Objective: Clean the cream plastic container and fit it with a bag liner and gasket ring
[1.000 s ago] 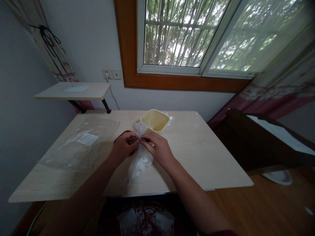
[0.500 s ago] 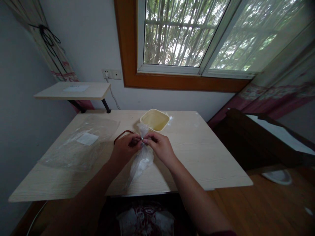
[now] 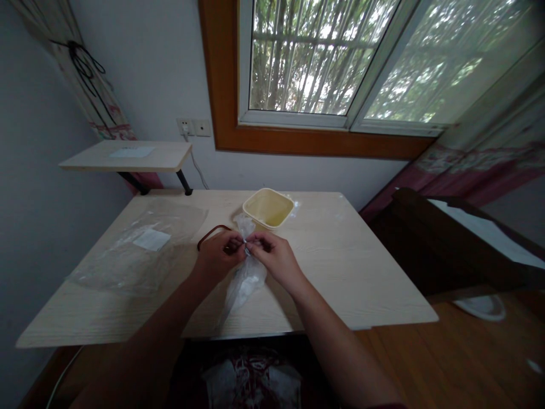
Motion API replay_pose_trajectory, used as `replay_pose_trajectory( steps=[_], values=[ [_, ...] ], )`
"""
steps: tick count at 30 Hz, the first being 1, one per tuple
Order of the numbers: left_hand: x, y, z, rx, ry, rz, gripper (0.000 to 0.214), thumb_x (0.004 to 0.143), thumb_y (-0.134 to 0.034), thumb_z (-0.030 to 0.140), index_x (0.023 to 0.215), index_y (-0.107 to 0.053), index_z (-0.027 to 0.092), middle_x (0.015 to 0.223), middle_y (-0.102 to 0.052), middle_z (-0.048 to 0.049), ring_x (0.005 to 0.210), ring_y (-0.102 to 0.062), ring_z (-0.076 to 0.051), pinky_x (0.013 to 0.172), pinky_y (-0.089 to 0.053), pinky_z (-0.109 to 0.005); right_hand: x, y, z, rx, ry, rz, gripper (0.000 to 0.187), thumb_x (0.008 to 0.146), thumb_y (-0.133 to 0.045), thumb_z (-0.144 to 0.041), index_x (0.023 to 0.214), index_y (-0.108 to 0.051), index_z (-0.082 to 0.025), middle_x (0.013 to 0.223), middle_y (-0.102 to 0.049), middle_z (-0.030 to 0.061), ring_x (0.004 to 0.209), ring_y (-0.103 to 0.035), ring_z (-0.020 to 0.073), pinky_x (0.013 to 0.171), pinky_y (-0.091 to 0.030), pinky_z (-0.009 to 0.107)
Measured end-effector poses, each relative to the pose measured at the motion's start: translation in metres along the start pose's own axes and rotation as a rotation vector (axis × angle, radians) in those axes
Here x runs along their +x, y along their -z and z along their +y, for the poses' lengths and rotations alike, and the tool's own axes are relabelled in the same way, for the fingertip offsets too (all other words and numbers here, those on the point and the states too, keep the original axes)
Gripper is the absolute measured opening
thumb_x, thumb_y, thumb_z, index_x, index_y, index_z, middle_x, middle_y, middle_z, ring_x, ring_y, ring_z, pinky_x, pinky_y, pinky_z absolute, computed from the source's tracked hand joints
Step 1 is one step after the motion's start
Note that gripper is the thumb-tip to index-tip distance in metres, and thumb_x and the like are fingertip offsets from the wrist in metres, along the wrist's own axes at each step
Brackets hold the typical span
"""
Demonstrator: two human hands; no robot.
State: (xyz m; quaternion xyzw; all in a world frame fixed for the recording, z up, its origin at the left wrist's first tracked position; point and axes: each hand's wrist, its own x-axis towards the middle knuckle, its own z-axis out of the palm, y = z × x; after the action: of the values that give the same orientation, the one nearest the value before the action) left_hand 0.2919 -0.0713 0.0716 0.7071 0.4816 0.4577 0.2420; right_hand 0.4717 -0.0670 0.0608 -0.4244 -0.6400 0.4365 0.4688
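Note:
My left hand (image 3: pixel 219 258) and my right hand (image 3: pixel 272 258) meet over the middle of the pale wood-grain table (image 3: pixel 340 272). Both pinch the twisted neck of a clear plastic bag (image 3: pixel 247 281), which holds something whitish in its lower part. A loop of dark red cord or rubber band (image 3: pixel 212 234) curves out from my left hand, and its other end is hidden in my fingers. A pale yellow square plastic tub (image 3: pixel 268 207) stands just beyond my hands, with the bag's top tuft touching its near corner.
A flat clear plastic sheet (image 3: pixel 128 250) with a white label (image 3: pixel 151 240) lies on the table's left side. A small wall shelf (image 3: pixel 128 154) stands behind the table. Dark furniture (image 3: pixel 430 250) stands to the right, beyond the table edge.
My right hand has moved in toward my left at the bag's neck. More of the dark red loop shows beyond my left hand. The view has shifted slightly.

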Motion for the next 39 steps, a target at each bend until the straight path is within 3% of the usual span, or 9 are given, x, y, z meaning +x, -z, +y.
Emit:
replay_pose_trajectory(
  steps=[7,13,17,21,27,30,33,35,39],
  values=[
    [0.000,0.001,0.003,-0.345,0.292,-0.083,0.018,0.077,-0.070,0.033,0.085,-0.065,0.018,0.068,-0.070,0.0000,0.056,-0.067,-0.015,0.053,-0.054,-0.024,-0.003,-0.010,-0.001,0.109,-0.014,0.045,0.021,0.079,-0.075,-0.031,0.097,-0.070,-0.021,0.082,-0.074,0.0029,0.073,-0.071,0.0179,0.067,-0.058,0.029],
    [0.000,0.009,0.007,-0.413,0.435,-0.159,0.026,0.078,-0.070,0.040,0.085,-0.060,0.017,0.056,-0.062,0.0034,0.046,-0.055,-0.010,0.045,-0.044,-0.020,-0.006,-0.004,-0.009,-0.219,0.243,0.108,0.012,0.089,-0.069,-0.027,0.098,-0.076,-0.023,0.094,-0.078,0.0049,0.086,-0.073,0.0197,0.080,-0.058,0.031],
    [0.002,0.012,0.008,-0.444,0.429,-0.197,0.029,0.079,-0.069,0.043,0.084,-0.058,0.017,0.057,-0.061,0.0032,0.047,-0.055,-0.010,0.047,-0.044,-0.020,-0.004,0.000,-0.011,-0.352,0.354,0.060,0.013,0.091,-0.067,-0.023,0.101,-0.077,-0.024,0.096,-0.079,0.0047,0.089,-0.074,0.0205,0.084,-0.058,0.032],
    [0.003,0.008,0.005,-0.430,0.396,-0.256,0.031,0.082,-0.066,0.046,0.086,-0.053,0.018,0.059,-0.059,0.0042,0.051,-0.057,-0.012,0.050,-0.046,-0.022,0.000,0.001,-0.007,-0.287,0.284,0.075,0.015,0.089,-0.070,-0.023,0.102,-0.076,-0.023,0.093,-0.079,0.0038,0.082,-0.074,0.0190,0.078,-0.058,0.030],
    [0.001,0.002,-0.006,-0.085,0.162,-0.164,0.027,0.083,-0.063,0.041,0.074,-0.051,0.018,0.072,-0.056,0.0011,0.062,-0.055,-0.013,0.056,-0.044,-0.024,-0.001,0.000,-0.007,-0.231,0.268,0.082,0.014,0.089,-0.068,-0.020,0.100,-0.077,-0.023,0.093,-0.077,0.0037,0.085,-0.072,0.0179,0.075,-0.056,0.028],
    [0.003,0.005,-0.007,0.054,0.103,-0.240,0.034,0.090,-0.055,0.041,0.065,-0.051,0.018,0.067,-0.054,0.0001,0.064,-0.053,-0.014,0.058,-0.041,-0.026,-0.003,0.001,-0.008,-0.263,0.302,0.138,0.010,0.091,-0.068,-0.024,0.098,-0.076,-0.024,0.090,-0.074,0.0036,0.084,-0.069,0.0178,0.076,-0.055,0.029],
    [0.005,0.007,-0.007,0.058,0.113,-0.322,0.041,0.095,-0.049,0.045,0.066,-0.056,0.017,0.066,-0.058,-0.0006,0.066,-0.056,-0.016,0.062,-0.042,-0.027,-0.003,0.002,-0.007,-0.282,0.330,0.204,0.009,0.092,-0.067,-0.026,0.098,-0.074,-0.024,0.088,-0.070,0.0033,0.083,-0.067,0.0175,0.076,-0.055,0.030],
    [0.006,0.008,-0.010,0.044,0.111,-0.382,0.038,0.097,-0.047,0.044,0.075,-0.062,0.017,0.072,-0.063,-0.0017,0.071,-0.060,-0.017,0.066,-0.044,-0.027,-0.002,0.001,-0.007,-0.248,0.328,0.206,0.016,0.091,-0.069,-0.028,0.106,-0.071,-0.024,0.093,-0.069,0.0038,0.083,-0.066,0.0171,0.075,-0.055,0.030],
    [0.006,0.008,-0.013,0.051,0.017,-0.496,0.028,0.098,-0.046,0.035,0.092,-0.066,0.017,0.092,-0.071,-0.0059,0.086,-0.065,-0.020,0.081,-0.050,-0.032,0.001,-0.004,-0.008,-0.170,0.251,0.153,0.051,0.085,-0.075,-0.031,0.132,-0.057,-0.026,0.108,-0.068,0.0055,0.075,-0.065,0.0146,0.069,-0.056,0.028]
  ],
)
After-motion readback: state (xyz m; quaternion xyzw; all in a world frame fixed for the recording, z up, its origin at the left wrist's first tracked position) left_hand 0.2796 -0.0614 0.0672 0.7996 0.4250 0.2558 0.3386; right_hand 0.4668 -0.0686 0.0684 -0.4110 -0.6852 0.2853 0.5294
